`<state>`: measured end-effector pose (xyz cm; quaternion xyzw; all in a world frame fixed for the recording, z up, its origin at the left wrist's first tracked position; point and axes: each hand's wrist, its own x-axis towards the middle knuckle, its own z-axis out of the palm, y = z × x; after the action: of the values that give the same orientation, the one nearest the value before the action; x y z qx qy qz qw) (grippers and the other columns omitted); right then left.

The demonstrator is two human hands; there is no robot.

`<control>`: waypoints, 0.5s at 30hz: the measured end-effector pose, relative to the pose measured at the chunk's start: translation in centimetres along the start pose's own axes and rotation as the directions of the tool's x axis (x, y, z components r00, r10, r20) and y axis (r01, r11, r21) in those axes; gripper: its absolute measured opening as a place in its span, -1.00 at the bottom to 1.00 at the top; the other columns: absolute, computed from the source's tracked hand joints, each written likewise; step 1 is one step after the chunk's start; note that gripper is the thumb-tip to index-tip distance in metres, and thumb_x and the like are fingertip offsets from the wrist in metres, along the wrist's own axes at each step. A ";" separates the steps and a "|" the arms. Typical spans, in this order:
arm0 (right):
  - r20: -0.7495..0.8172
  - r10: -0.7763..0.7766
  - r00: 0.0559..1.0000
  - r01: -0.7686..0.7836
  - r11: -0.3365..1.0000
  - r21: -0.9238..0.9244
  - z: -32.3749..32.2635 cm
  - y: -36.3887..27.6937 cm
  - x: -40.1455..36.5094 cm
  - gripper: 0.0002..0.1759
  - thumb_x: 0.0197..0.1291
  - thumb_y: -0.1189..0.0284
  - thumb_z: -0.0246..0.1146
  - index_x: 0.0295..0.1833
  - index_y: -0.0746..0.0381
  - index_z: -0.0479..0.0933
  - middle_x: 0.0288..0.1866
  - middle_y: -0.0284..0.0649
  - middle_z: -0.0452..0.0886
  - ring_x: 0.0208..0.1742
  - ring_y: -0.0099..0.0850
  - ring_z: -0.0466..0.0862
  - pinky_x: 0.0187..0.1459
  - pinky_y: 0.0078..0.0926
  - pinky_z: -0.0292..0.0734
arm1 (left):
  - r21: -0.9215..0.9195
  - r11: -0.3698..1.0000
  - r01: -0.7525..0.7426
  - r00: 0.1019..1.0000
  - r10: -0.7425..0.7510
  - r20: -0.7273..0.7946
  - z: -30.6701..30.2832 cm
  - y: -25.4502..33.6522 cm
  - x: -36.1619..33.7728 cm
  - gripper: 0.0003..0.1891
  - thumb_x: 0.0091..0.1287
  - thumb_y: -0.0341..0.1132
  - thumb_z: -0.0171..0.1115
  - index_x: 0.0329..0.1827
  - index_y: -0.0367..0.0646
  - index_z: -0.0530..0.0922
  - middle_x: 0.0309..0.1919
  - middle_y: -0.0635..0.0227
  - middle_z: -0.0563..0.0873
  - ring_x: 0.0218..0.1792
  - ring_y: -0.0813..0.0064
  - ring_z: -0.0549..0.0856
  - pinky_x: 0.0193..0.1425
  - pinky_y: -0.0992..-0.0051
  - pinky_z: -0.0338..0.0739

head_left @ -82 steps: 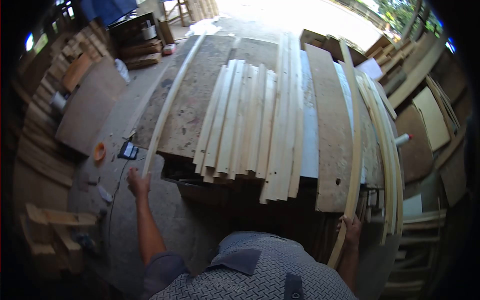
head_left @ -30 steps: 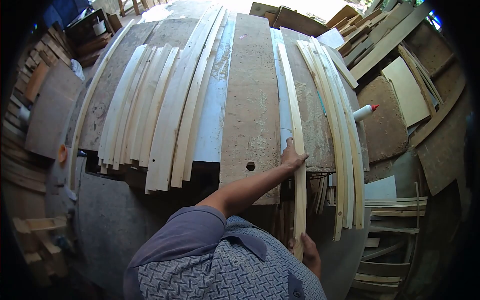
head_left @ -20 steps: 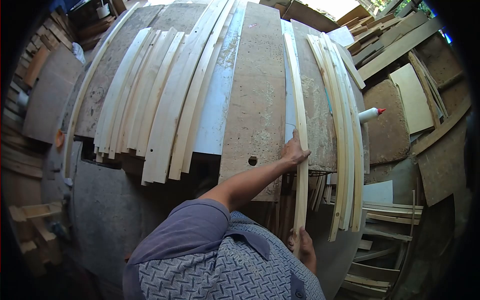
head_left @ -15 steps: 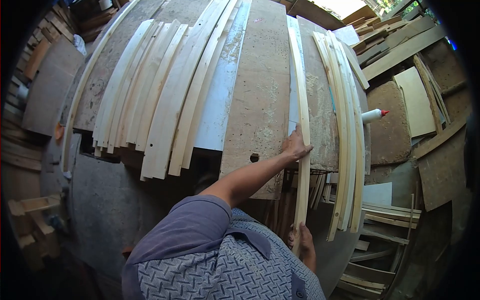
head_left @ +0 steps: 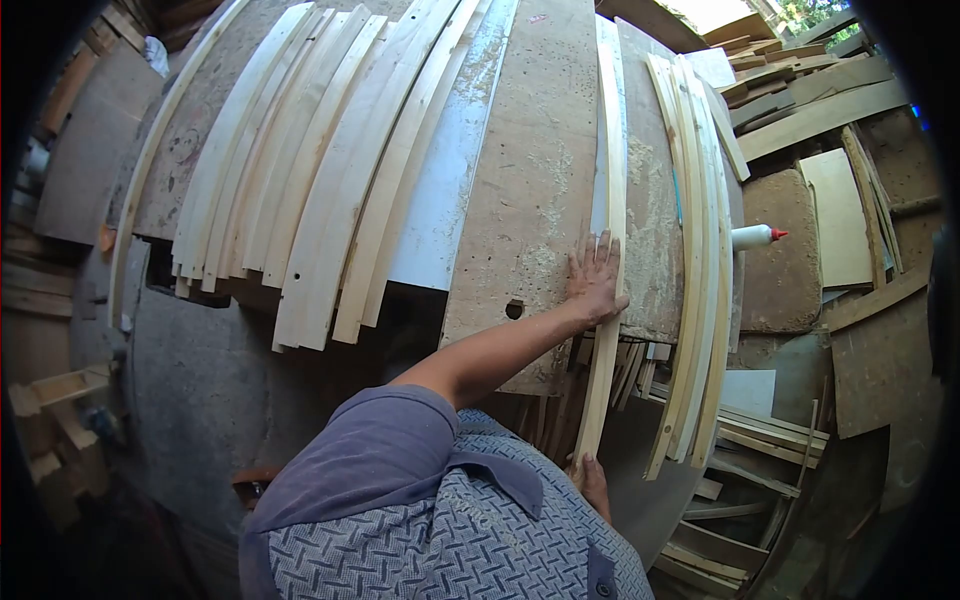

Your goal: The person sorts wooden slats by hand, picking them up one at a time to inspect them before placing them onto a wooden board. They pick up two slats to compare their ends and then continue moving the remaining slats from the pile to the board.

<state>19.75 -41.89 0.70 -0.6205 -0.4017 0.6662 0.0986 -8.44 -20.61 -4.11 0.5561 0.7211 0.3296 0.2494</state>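
Observation:
A long pale wooden strip (head_left: pixel 612 150) runs from the far side of the bench down to my body. My left hand (head_left: pixel 596 285) lies on its middle, fingers stretched forward and the thumb at the strip's right edge. Close to my body, my right hand (head_left: pixel 594 486) is closed around the near end; part of its fingers is hidden by the wood. Beneath the strip are worn brown boards (head_left: pixel 530 180) with a dark hole near the front edge. To the right lie several more pale strips (head_left: pixel 690 250), their ends overhanging the bench.
Several pale boards (head_left: pixel 335 210) lie side by side on the left, over the front edge. A white bottle with a red cap (head_left: pixel 755 236) is beyond the right-hand strips. Scrap wood (head_left: pixel 820 85) is piled at the back right, and slats (head_left: pixel 765 440) are stacked low on the right.
My left hand has flattened, its fingers now spread forward along the strip. The strip's near end and my right hand have shifted slightly left. The whole view has moved slightly.

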 end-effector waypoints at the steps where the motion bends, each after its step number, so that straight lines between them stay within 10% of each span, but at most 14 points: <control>1: -0.004 0.003 1.000 -0.003 1.000 -0.005 0.0 0.1 -0.1 -0.38 0.47 -0.12 0.04 -0.01 0.30 0.53 -0.43 -0.27 0.56 -0.44 -0.49 0.61 -0.36 -0.58 0.53 | -0.007 1.000 0.003 1.000 -0.003 0.001 0.0 0.0 0.2 0.18 0.14 0.12 0.35 0.64 -0.25 -0.19 0.65 0.07 -0.25 0.63 -0.04 -0.23 0.56 -0.27 -0.21; 15: -0.133 -0.091 0.987 0.069 0.984 -0.165 2.5 -0.6 -0.3 -0.45 0.51 -0.04 0.01 -0.05 0.29 0.51 -0.49 -0.25 0.58 -0.49 -0.46 0.59 -0.38 -0.50 0.52 | 0.103 0.993 -0.060 0.997 0.055 0.052 -1.5 -1.3 3.2 0.03 0.23 0.15 0.26 0.61 -0.30 0.01 0.65 0.09 -0.11 0.63 -0.07 -0.15 0.54 -0.32 -0.14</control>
<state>17.31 -42.74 1.10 -0.6549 -0.4708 0.5821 0.1030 -11.14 -18.04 -4.07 0.5970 0.7147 0.2846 0.2278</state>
